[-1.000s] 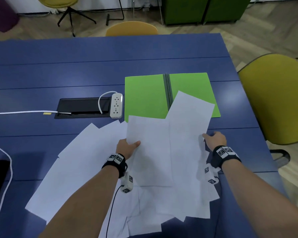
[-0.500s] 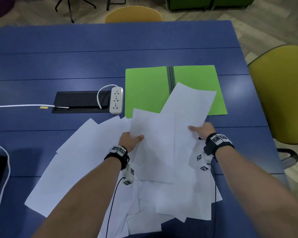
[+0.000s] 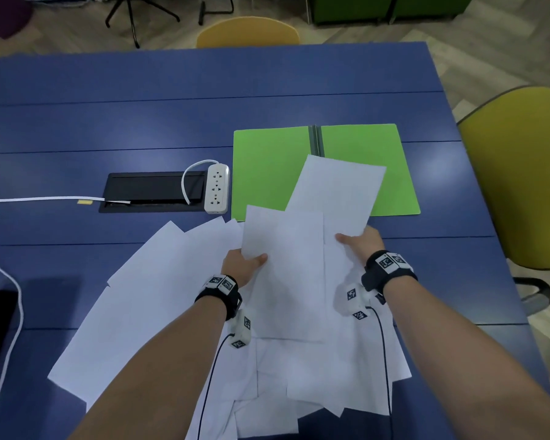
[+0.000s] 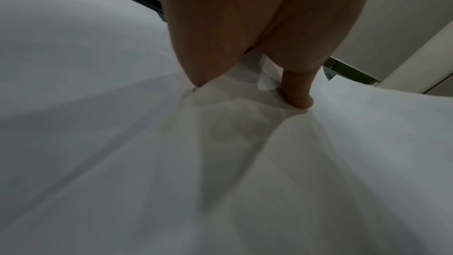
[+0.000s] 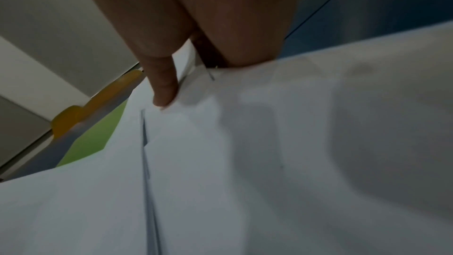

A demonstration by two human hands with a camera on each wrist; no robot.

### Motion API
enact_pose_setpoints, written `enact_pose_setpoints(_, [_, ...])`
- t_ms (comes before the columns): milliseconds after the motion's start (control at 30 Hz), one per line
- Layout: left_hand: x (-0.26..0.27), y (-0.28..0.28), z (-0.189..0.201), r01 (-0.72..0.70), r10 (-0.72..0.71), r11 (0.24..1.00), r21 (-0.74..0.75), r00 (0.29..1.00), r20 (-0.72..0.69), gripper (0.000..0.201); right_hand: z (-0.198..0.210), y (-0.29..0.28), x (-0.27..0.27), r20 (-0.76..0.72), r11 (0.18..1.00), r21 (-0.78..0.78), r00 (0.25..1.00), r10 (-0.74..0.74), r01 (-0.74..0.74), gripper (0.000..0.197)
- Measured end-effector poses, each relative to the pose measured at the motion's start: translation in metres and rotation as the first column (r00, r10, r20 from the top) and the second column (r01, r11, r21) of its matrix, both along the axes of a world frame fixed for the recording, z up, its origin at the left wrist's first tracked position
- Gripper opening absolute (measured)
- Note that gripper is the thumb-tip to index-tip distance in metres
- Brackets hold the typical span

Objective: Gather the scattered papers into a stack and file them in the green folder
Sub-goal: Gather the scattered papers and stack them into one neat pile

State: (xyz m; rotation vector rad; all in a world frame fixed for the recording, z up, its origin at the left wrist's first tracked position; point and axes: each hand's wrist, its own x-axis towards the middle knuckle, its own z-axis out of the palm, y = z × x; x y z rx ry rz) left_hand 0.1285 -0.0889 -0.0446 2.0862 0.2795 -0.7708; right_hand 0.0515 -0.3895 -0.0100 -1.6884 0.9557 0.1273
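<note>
Several white paper sheets point(image 3: 159, 300) lie fanned over the near part of the blue table point(image 3: 172, 122). My left hand point(image 3: 246, 263) pinches the left edge of a raised sheet point(image 3: 286, 271), thumb on top; its thumb point(image 4: 297, 92) presses the paper point(image 4: 220, 162) in the left wrist view. My right hand point(image 3: 359, 241) pinches the lower corner of a tilted sheet point(image 3: 337, 188) that overlaps the open green folder point(image 3: 267, 166). The right wrist view shows that thumb point(image 5: 164, 88) on paper point(image 5: 245, 162), with the folder point(image 5: 93, 139) beyond. Fingers under the sheets are hidden.
A white power strip point(image 3: 216, 188) with its cable lies beside a black cable hatch point(image 3: 150, 192), left of the folder. A yellow chair point(image 3: 521, 173) stands at the table's right side, another chair point(image 3: 248, 31) at the far edge. A white cord point(image 3: 10, 328) runs down the near left.
My right hand has moved left and away with the tilted sheet, bringing it closer to the sheet in my left hand. The left hand has stayed nearly in place.
</note>
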Motion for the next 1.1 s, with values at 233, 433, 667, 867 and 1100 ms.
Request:
enact_pose_setpoints(233, [-0.008, 0.001, 0.008, -0.015, 0.015, 0.998, -0.060, 1.000, -0.002, 0.034, 0.012, 0.000, -0.002, -0.010, 0.991, -0.123, 0.998, -0.060, 0.058, 0.029])
enact_pose_setpoints(433, [-0.014, 0.004, 0.013, -0.017, 0.017, 0.996, -0.085, 1.000, 0.001, 0.046, 0.040, 0.001, -0.003, 0.134, 0.963, -0.204, 0.980, -0.149, 0.175, 0.029])
enact_pose_setpoints(667, [-0.025, -0.002, 0.016, 0.087, -0.090, 0.995, 0.048, 0.992, 0.088, 0.037, 0.081, 0.001, -0.007, 0.340, 0.968, -0.134, 0.928, -0.155, 0.210, 0.009])
enact_pose_setpoints(867, [-0.029, -0.006, 0.020, 0.127, -0.134, 0.988, 0.084, 0.987, 0.083, 0.038, 0.116, 0.003, -0.009, 0.484, 0.983, 0.031, 0.858, -0.172, 0.180, 0.029])
enact_pose_setpoints(1100, [-0.030, -0.008, 0.025, 0.144, -0.150, 0.987, 0.073, 0.986, 0.070, 0.034, 0.176, 0.012, 0.004, 0.521, 0.844, 0.504, 0.714, -0.468, 0.186, 0.018])
